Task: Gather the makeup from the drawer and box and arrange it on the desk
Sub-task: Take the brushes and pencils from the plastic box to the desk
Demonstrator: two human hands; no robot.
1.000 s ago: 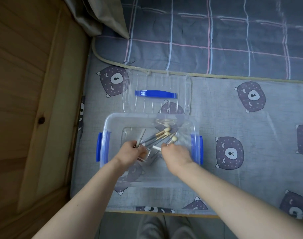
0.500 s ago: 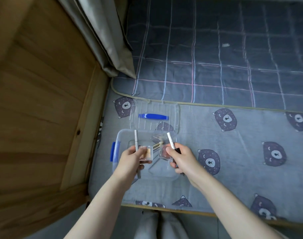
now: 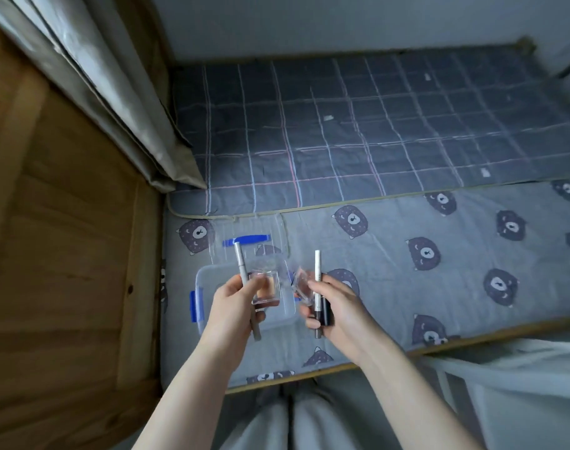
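Observation:
My left hand [image 3: 235, 308] is shut on a grey makeup pencil [image 3: 241, 264] and a clear square compact [image 3: 267, 289], held above the clear plastic box [image 3: 205, 280] with blue side clips. Over the box's right edge, my right hand [image 3: 337, 308] grips a white pencil [image 3: 317, 271], a small clear compact with a reddish pan [image 3: 301, 284] and a dark tube [image 3: 326, 311]. The box's clear lid [image 3: 248, 240] with its blue handle lies just behind it on the bed. My hands hide the inside of the box.
The box sits on a grey bear-print sheet [image 3: 423, 254]. Behind it lies a dark plaid blanket [image 3: 342, 131]. A wooden panel [image 3: 59, 238] and a grey curtain [image 3: 92, 76] stand at the left. My legs [image 3: 293, 417] are at the bed's front edge.
Both hands have come up out of the box with makeup in them. The view has pulled back and risen, so the box looks smaller and more of the bed shows.

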